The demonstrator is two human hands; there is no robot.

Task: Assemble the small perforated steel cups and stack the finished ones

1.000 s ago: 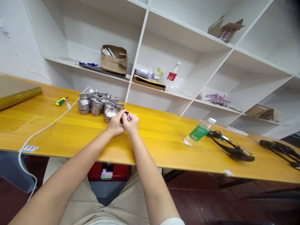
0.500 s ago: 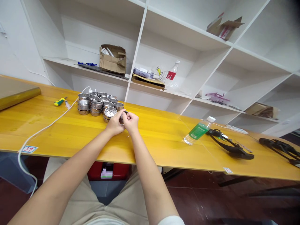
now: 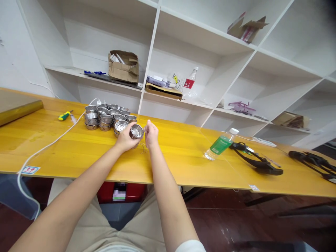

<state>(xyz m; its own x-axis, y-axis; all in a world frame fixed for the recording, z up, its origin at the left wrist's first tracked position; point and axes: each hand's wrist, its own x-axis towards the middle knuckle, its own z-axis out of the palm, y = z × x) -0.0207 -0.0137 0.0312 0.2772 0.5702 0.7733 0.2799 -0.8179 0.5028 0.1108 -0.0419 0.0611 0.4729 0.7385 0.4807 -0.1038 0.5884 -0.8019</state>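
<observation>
My left hand [image 3: 126,138] is wrapped round a small perforated metal cup [image 3: 137,131], its open top tilted toward me. Just right of the cup, my right hand [image 3: 151,134] is closed, its fingertips bunched together; whatever they may pinch is too small to make out. A thin wire loop [image 3: 143,148] shows below and between the hands. Beside my left hand, several more perforated metal cups [image 3: 105,119] stand in stacks on the yellow table [image 3: 178,150]. The nearest one [image 3: 121,125] shows its holed bottom.
A green and yellow screwdriver [image 3: 64,115] and a white cable [image 3: 52,142] lie at left. Toward the right stand a green-labelled bottle [image 3: 219,145] and black headgear [image 3: 256,160]. White shelves [image 3: 181,99] behind hold a cardboard box [image 3: 123,68] and a red-labelled bottle [image 3: 190,82].
My right hand has come off the metal cup and moved slightly right. The cup stays in my left hand, its open top now in sight. The view has shifted a little.
</observation>
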